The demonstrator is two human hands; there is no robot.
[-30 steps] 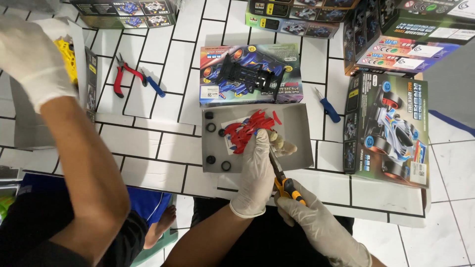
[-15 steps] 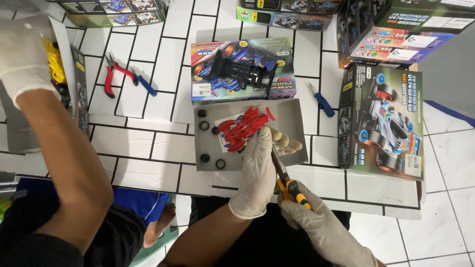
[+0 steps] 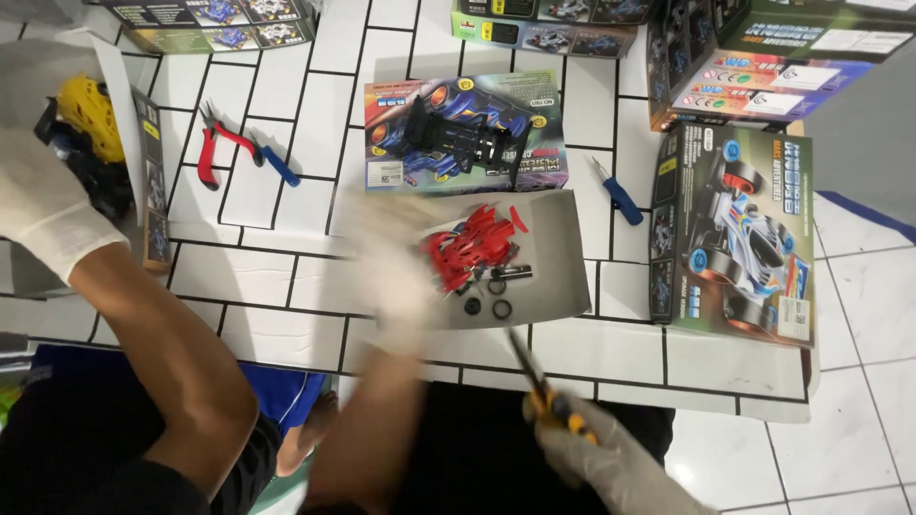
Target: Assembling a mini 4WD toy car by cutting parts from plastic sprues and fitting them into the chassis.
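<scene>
Step, as I read it: trimming work on the red kit parts, cutters in hand, parts lying on the tray.

Right hand (image 3: 611,463), gloved, nearest to me, is gripping the yellow-and-black cutters (image 3: 544,386) by the handles, fingers wrapped tight. The blades are pointing up and away toward the tray, not touching anything.

Left hand (image 3: 391,272), also gloved, is hovering ahead and left of the right one, at the near-left edge of the grey tray (image 3: 563,257). It's smeared by motion blur, so I can't tell whether it's open, clenched or holding a piece.

The red parts (image 3: 468,253) are sitting on the tray just right of the left hand, ahead of the cutter tips. Small black rings (image 3: 489,307) are lying just nearer than them.

Next move, my judgement: it calls for the left hand steadying one red piece before the blades are closing on it. The rings are loose and would scatter easily.

Beyond the tray, a blue-and-black kit box (image 3: 463,133) is lying flat. A blue-handled tool (image 3: 615,191) is resting right of it.

Far left of both hands, a co-worker's gloved hand (image 3: 38,210) is resting at an open box with a yellow car shell (image 3: 91,114).
</scene>
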